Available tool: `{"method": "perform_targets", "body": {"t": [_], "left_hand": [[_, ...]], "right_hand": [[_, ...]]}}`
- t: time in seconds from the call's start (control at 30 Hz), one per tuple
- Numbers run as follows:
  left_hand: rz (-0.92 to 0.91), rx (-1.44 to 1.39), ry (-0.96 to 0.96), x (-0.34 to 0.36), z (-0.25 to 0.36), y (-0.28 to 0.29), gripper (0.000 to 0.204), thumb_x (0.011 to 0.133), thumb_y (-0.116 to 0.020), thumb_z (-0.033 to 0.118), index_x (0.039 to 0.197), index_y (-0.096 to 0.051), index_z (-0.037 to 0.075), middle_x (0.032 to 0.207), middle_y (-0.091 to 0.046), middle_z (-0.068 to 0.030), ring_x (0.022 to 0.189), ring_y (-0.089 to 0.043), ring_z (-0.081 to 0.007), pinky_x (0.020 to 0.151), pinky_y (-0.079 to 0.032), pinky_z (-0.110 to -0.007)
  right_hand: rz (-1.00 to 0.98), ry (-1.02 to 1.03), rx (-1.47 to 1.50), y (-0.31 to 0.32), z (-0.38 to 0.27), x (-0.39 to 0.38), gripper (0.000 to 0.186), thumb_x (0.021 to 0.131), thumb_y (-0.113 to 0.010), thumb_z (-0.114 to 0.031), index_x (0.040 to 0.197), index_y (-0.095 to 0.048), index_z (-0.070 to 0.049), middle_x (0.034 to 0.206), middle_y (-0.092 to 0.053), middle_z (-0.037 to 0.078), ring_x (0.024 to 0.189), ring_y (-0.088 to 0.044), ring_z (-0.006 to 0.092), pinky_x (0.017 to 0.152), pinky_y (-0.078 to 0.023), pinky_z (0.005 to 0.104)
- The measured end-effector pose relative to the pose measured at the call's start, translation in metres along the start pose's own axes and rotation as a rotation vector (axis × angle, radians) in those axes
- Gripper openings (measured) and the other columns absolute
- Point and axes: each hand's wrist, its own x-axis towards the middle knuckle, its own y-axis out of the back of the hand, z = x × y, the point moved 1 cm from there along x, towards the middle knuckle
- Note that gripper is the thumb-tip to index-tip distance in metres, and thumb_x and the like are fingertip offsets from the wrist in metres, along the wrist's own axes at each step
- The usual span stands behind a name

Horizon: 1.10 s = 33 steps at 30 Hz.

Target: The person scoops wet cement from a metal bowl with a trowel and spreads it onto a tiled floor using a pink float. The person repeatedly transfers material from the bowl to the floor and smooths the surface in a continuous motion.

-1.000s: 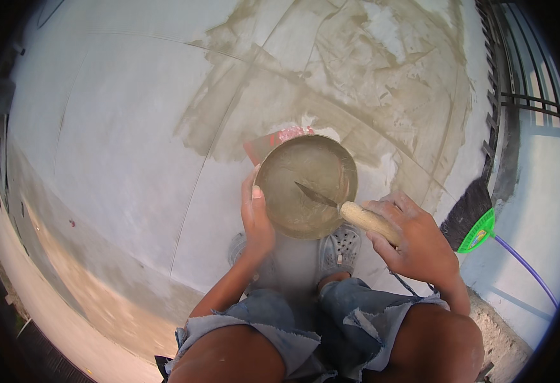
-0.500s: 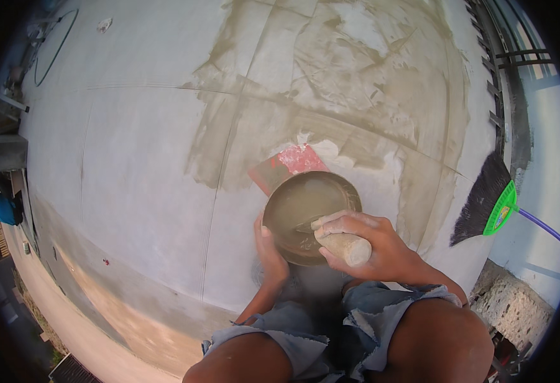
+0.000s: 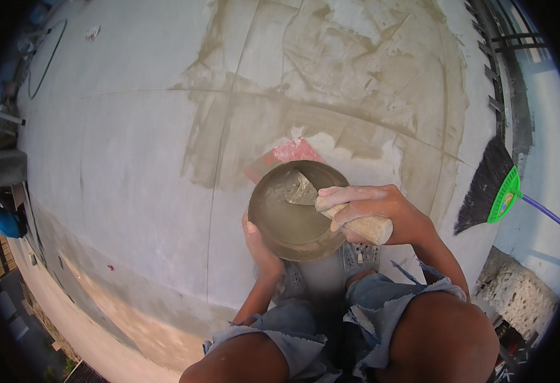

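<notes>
A round bowl (image 3: 304, 253) of wet grey-beige paste is tilted over the floor in front of my feet. My left hand (image 3: 262, 250) grips its left side, thumb against the rim. In my right hand (image 3: 392, 207) is a trowel (image 3: 369, 228), the fingers wrapped around its thick, paste-caked handle. The trowel's blade reaches into the bowl and carries some paste near the far wall. Behind the bowl, partly covered by it, a flat red piece (image 3: 299, 151) smeared with white paste lies on the floor.
Patches of beige paste (image 3: 350, 83) coat the grey floor (image 3: 146, 172) ahead and to the right. A broom (image 3: 500, 191) with black bristles, a green head and a purple handle stands at the right. Beyond it runs a railing (image 3: 516, 41). A blue item (image 3: 7, 220) is at the far left.
The trowel blade has swung to the bowl's far side and lifted, now showing paste on it. My right hand has shifted right and up, and the bowl slightly left and up.
</notes>
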Motion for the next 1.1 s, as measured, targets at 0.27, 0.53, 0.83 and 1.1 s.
{"method": "perform_targets", "body": {"t": [0.27, 0.53, 0.83, 1.1], "left_hand": [[0.104, 0.093, 0.011, 0.001, -0.002, 0.004, 0.06, 0.116, -0.03, 0.046, 0.15, -0.048, -0.001, 0.141, -0.056, -0.0144, 0.132, -0.054, -0.0236, 0.113, -0.043, -0.039], [0.044, -0.043, 0.025, 0.003, -0.005, 0.002, 0.059, 0.116, -0.034, 0.046, 0.15, -0.048, 0.0, 0.142, -0.057, -0.0135, 0.131, -0.055, -0.0227, 0.112, -0.044, -0.039], [0.069, -0.08, 0.029, 0.004, 0.007, -0.006, 0.057, 0.117, -0.033, 0.043, 0.152, -0.047, 0.001, 0.145, -0.057, -0.0134, 0.133, -0.055, -0.0227, 0.113, -0.043, -0.039], [0.057, -0.064, 0.001, 0.008, -0.002, -0.005, 0.057, 0.117, -0.034, 0.04, 0.153, -0.046, -0.001, 0.149, -0.053, -0.0142, 0.138, -0.051, -0.0236, 0.117, -0.04, -0.039]], "right_hand": [[0.127, -0.13, -0.132, -0.016, -0.018, -0.03, 0.049, 0.077, -0.09, -0.007, 0.122, -0.074, -0.011, 0.131, -0.075, 0.01, 0.123, -0.072, 0.0326, 0.095, -0.064, 0.039], [-0.02, 0.154, -0.332, -0.026, -0.037, 0.01, 0.054, 0.074, -0.093, -0.005, 0.125, -0.073, -0.008, 0.135, -0.072, 0.012, 0.129, -0.07, 0.0319, 0.092, -0.065, 0.0393], [0.091, 0.19, -0.339, -0.042, -0.005, -0.005, 0.042, 0.078, -0.091, -0.007, 0.116, -0.073, -0.007, 0.129, -0.074, 0.013, 0.124, -0.073, 0.0341, 0.089, -0.068, 0.039], [0.173, 0.172, -0.315, -0.044, -0.025, -0.02, 0.041, 0.078, -0.094, -0.013, 0.115, -0.075, -0.008, 0.121, -0.075, 0.015, 0.115, -0.076, 0.036, 0.087, -0.068, 0.0398]]}}
